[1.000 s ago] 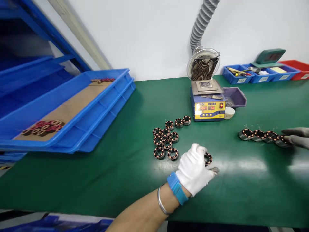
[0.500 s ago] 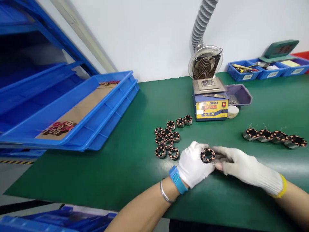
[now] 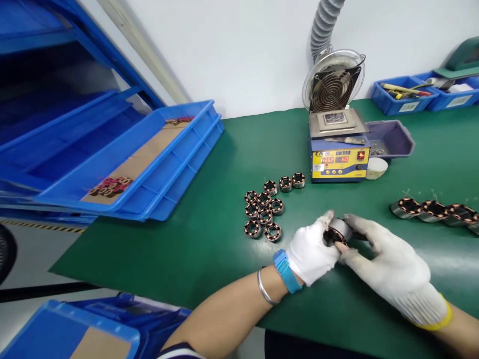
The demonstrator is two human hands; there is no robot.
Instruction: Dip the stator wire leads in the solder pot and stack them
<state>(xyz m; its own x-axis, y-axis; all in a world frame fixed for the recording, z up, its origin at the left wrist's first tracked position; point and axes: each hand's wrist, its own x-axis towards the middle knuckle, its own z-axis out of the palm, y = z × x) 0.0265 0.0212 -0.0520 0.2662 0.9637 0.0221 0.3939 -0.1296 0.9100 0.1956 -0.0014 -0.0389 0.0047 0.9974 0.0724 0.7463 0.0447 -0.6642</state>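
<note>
White-gloved left hand (image 3: 312, 253) and right hand (image 3: 391, 264), grip closed around metal ring (image 3: 340, 229), now tilted, no longer level.

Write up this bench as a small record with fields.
Left hand: gloved, holding a tilted ring
Right hand: gloved, gripping the same ring
Loose rings: ten, left of the hands
Ring row: at right, cut off by picture edge
Machine: yellow front, red digits lit
Purple bin: right of the machine
Blue tray: at left, holding reddish parts
</note>
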